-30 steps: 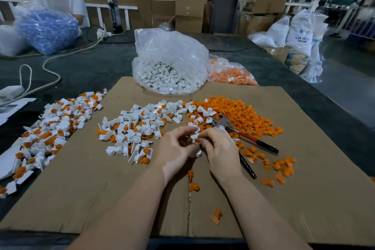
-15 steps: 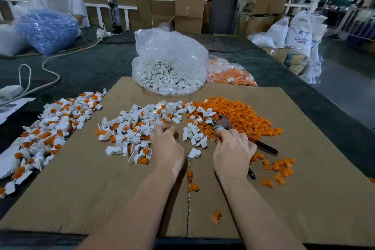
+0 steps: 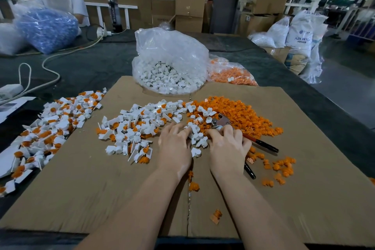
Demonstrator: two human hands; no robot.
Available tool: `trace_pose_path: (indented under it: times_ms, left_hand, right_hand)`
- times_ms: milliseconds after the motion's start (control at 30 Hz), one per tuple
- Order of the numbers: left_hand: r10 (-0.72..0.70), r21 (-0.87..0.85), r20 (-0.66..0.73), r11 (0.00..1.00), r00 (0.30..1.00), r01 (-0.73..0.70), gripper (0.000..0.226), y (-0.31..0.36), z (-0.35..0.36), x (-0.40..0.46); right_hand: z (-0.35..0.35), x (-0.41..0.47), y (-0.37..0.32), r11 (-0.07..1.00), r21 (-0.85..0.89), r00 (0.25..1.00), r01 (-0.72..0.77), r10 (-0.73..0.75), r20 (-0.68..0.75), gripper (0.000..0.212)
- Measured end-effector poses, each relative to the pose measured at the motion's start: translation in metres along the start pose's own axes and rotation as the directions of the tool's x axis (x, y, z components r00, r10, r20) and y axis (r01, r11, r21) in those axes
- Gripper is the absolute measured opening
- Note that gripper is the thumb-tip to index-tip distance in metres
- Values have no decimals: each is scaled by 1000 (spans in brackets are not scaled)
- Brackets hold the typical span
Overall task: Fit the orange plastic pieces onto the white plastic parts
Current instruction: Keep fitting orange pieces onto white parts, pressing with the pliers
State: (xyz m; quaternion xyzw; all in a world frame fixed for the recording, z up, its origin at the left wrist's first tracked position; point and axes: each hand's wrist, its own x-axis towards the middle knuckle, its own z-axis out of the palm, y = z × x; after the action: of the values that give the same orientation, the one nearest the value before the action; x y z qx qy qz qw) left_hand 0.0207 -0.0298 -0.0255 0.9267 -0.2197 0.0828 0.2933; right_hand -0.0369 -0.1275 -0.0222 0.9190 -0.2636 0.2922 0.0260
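While finished white-and-orange plastic assemblies (image 3: 50, 128) lie heaped at the far left, seemingly set aside as done, loose white plastic parts (image 3: 138, 126) sit mid-cardboard within easy reach. Over their near edge the left hand (image 3: 175, 146) lies palm down, fingers spread and relaxed, gripping nothing visible, probably feeling for a part. Beside it, the right hand (image 3: 228, 148) curls at the pile of small orange plastic pieces (image 3: 239, 113); whether it holds one I cannot tell.

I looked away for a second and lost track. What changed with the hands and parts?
Both hands parted and moved forward: left hand now rests on loose white parts, right hand at the orange pile. Whether either holds a piece is unclear. Pliers and bags stayed.
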Motion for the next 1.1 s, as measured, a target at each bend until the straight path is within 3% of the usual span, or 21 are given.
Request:
trace_pose_path:
  times_ms: [200,433,733,967,1100]
  left_hand:
    - [-69,-34,-40,997,997,67,26,0,1,-2]
    - [-45,-78,-101,996,994,37,21,0,-2,-6]
    - [28,-256,-76,965,997,-47,22,0,-8,-7]
    - [17,-295,-9,955,1000,-18,23,1,-12,-7]
    - [38,-291,18,956,999,-31,25,1,-13,-5]
  right_hand:
    - [0,-1,1,999,51,1000,8,-9,20,27]
    - [-2,-2,2,988,144,992,61,-77,103,24]
    - [-9,-4,5,852,494,976,174,-217,32,7]
    - [-14,-4,7,777,619,984,119,-176,31,22]
    - [-15,-3,8,770,635,992,63,-120,48,16]
